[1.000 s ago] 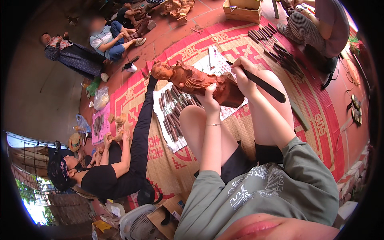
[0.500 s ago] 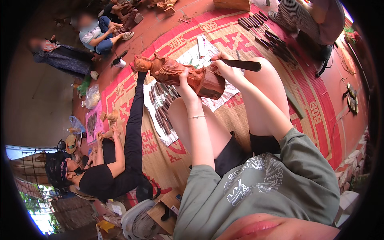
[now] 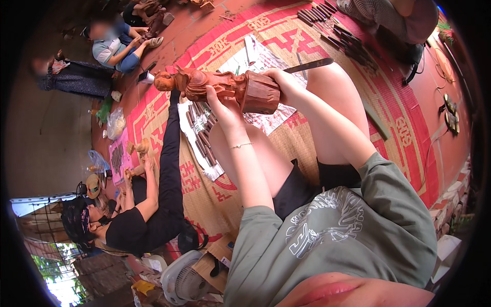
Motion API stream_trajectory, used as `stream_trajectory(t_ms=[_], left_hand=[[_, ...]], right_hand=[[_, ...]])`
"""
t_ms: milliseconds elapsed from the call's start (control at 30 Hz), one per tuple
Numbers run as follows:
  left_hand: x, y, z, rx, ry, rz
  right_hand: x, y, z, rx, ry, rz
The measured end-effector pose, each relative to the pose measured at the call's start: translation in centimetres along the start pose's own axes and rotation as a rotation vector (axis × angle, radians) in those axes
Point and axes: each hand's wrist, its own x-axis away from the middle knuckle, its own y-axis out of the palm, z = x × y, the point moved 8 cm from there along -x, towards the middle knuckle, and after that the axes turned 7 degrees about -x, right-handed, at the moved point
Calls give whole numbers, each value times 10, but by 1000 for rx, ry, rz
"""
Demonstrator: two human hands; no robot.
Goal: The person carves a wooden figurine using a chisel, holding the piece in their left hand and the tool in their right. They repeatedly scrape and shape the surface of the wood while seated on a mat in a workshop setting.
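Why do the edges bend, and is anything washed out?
Head view: the wide fisheye lens curves the patterned mat and leaves black corners; head view, lower left: the outdoor gap is washed out; head view, upper part: the carved figure looks fairly clear.

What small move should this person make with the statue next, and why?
Perhaps firm up the left hand on the statue: it is held sideways, and the right hand, at its base, also grips a dark tool, so may be less free to steady it.
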Motion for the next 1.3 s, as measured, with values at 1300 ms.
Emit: stream_trajectory(t_ms=[1300], left_hand=[[4, 6, -23, 303, -68, -101]], right_hand=[[84, 72, -59, 668, -786, -618]])
